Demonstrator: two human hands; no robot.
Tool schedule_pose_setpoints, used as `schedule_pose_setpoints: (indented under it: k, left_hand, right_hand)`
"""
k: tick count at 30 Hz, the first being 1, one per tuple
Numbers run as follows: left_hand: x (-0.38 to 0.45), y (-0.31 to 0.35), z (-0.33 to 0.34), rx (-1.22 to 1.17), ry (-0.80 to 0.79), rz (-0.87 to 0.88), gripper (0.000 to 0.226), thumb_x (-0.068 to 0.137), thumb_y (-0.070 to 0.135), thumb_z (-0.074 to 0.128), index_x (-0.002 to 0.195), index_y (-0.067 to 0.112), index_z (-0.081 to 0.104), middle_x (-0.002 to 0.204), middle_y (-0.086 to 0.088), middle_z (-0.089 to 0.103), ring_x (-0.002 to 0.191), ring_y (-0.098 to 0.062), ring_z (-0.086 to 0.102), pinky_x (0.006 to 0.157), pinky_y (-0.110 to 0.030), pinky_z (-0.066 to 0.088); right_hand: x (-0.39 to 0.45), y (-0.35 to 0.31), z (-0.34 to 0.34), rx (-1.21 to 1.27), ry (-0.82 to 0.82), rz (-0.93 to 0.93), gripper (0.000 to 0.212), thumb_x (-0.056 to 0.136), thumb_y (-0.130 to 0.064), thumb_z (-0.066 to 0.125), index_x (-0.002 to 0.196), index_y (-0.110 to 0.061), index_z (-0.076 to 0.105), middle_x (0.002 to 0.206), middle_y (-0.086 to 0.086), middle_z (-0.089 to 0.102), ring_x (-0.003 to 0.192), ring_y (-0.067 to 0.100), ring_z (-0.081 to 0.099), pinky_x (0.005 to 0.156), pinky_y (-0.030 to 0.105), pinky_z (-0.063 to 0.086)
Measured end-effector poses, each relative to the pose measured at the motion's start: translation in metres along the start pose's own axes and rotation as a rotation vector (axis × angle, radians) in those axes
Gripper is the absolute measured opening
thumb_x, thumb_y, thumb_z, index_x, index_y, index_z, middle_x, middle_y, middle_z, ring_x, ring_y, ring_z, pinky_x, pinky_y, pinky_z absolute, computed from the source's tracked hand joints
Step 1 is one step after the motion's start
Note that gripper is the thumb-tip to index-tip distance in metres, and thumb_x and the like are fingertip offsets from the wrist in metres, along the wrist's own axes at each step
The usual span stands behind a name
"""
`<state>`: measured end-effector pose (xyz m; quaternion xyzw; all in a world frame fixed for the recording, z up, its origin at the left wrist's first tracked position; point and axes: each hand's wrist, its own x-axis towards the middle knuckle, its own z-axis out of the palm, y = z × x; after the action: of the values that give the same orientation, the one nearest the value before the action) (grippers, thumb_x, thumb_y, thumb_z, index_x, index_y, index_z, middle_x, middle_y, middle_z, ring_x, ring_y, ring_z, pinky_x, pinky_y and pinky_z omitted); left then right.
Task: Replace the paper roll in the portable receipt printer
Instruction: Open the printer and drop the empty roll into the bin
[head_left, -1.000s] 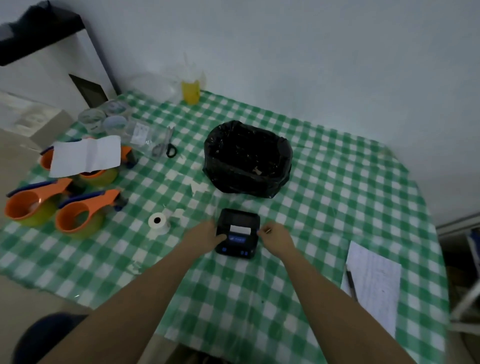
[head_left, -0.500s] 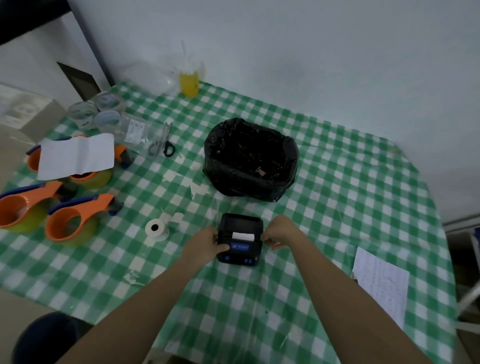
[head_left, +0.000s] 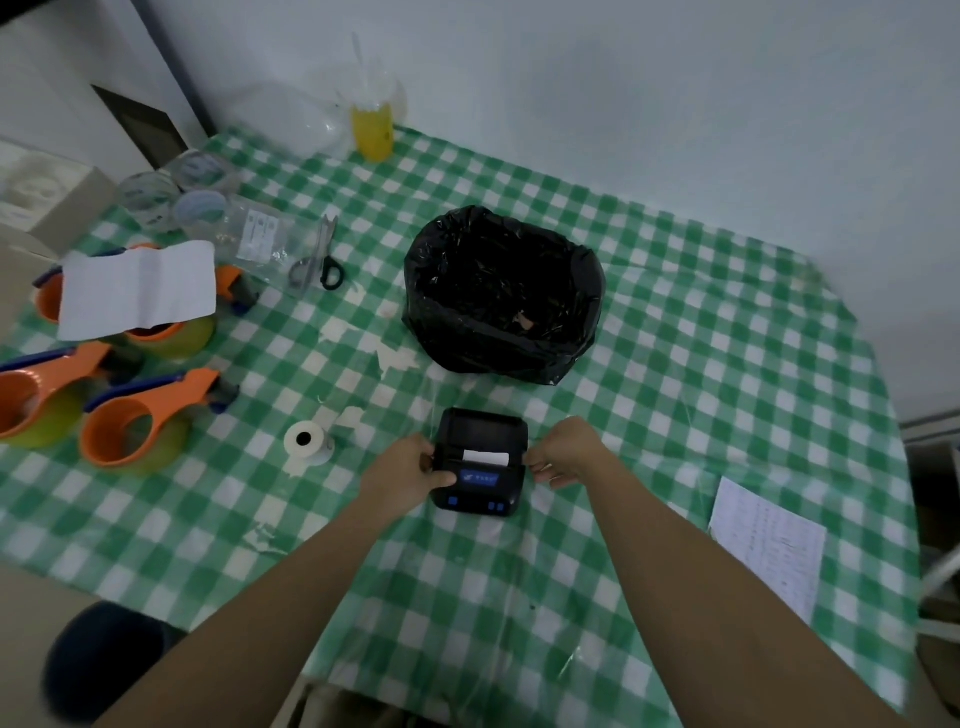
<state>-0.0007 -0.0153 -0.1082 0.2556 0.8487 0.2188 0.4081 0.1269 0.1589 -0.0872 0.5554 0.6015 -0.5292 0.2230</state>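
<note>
Two hands flanking black printer

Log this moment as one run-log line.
left hand: gripping receipt printer left side | right hand: at right side | paper showing at slot | spare paper roll: on tablecloth, left of printer

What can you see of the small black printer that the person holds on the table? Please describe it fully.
The printer is a small black box with rounded corners, seemingly plastic. It lies flat on the green checked tablecloth, just in front of the black bin bag. A white strip of paper shows at its middle slot, a blue label sits below it, and small blue buttons line its near edge. The left hand grips its left side; the right hand touches its right side.
</note>
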Motion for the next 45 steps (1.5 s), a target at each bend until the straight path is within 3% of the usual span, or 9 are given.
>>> schedule_pose_setpoints:
  k: [2,7,11,14,19,26,39,43,45]
  left_hand:
    - [-0.001,0.000,0.000,-0.014,0.006,0.000,0.036,0.075,0.031,0.073,0.100,0.009,0.058,0.100,-0.009,0.065,0.093,-0.025,0.062,0.083,-0.040,0.049]
    - [-0.001,0.002,-0.001,-0.006,-0.002,0.013,0.035,0.075,0.030,0.073,0.099,0.010,0.057,0.091,-0.002,0.059,0.088,-0.021,0.060,0.079,-0.035,0.047]
    - [0.000,0.004,-0.003,0.037,-0.018,0.019,0.031,0.075,0.032,0.072,0.093,0.015,0.055,0.090,0.000,0.058,0.085,-0.019,0.057,0.076,-0.034,0.046]
    - [0.001,0.004,-0.004,0.038,-0.043,0.016,0.031,0.075,0.032,0.072,0.092,0.015,0.052,0.091,-0.001,0.058,0.087,-0.020,0.057,0.079,-0.036,0.048]
    - [0.000,0.003,-0.003,0.047,-0.025,0.020,0.040,0.075,0.032,0.072,0.102,0.009,0.055,0.094,-0.004,0.059,0.091,-0.023,0.060,0.081,-0.038,0.050]
    - [-0.006,0.010,-0.004,0.078,-0.030,0.022,0.043,0.081,0.035,0.065,0.110,0.007,0.051,0.102,-0.009,0.060,0.090,-0.023,0.057,0.078,-0.035,0.046]
    - [0.004,0.082,-0.084,-0.188,0.307,0.296,0.022,0.093,0.024,0.049,0.109,0.013,0.059,0.110,-0.008,0.064,0.095,-0.022,0.060,0.079,-0.034,0.048]
    - [0.006,0.088,-0.099,-0.181,0.330,0.298,0.021,0.093,0.024,0.048,0.107,0.014,0.060,0.112,-0.009,0.064,0.098,-0.024,0.060,0.084,-0.038,0.050]
    - [0.003,0.087,-0.103,-0.177,0.346,0.277,0.021,0.093,0.024,0.048,0.107,0.014,0.059,0.112,-0.009,0.064,0.099,-0.024,0.060,0.086,-0.040,0.051]
  right_hand:
    - [-0.001,-0.003,-0.002,-0.023,-0.015,0.000,0.016,0.082,-0.007,0.068,0.085,0.008,0.063,0.091,0.020,0.066,0.080,0.026,0.061,0.080,0.036,0.052]
    - [-0.006,-0.004,-0.006,-0.090,-0.057,-0.020,0.016,0.082,-0.014,0.069,0.075,-0.003,0.059,0.069,0.007,0.058,0.075,0.022,0.060,0.084,0.035,0.052]
    - [-0.010,0.002,-0.005,-0.025,-0.001,-0.068,0.015,0.080,-0.014,0.071,0.076,-0.003,0.063,0.087,0.017,0.066,0.074,0.023,0.062,0.070,0.034,0.053]
    - [-0.012,0.015,0.008,-0.153,0.199,-0.209,0.018,0.080,-0.019,0.068,0.084,-0.002,0.067,0.087,0.015,0.067,0.074,0.023,0.064,0.064,0.033,0.051]
    - [-0.017,0.028,0.049,-0.211,0.523,-0.551,0.040,0.083,-0.028,0.065,0.120,-0.014,0.057,0.112,0.009,0.056,0.106,0.024,0.050,0.087,0.033,0.044]
    - [-0.015,0.020,0.056,-0.118,0.465,-0.583,0.017,0.083,-0.024,0.066,0.087,-0.008,0.063,0.089,0.002,0.050,0.087,0.021,0.051,0.073,0.024,0.037]
    - [-0.101,-0.086,-0.021,0.436,0.537,-0.866,0.017,0.086,-0.022,0.064,0.073,-0.015,0.055,0.070,0.016,0.058,0.063,0.020,0.053,0.060,0.030,0.047]
    - [-0.081,-0.120,-0.034,0.367,0.574,-0.803,0.011,0.089,-0.024,0.059,0.094,-0.016,0.064,0.089,0.007,0.069,0.080,0.019,0.063,0.077,0.035,0.056]
    - [-0.069,-0.128,-0.033,0.273,0.519,-0.697,0.031,0.091,-0.025,0.056,0.120,-0.013,0.059,0.114,0.010,0.066,0.098,0.024,0.063,0.089,0.043,0.054]
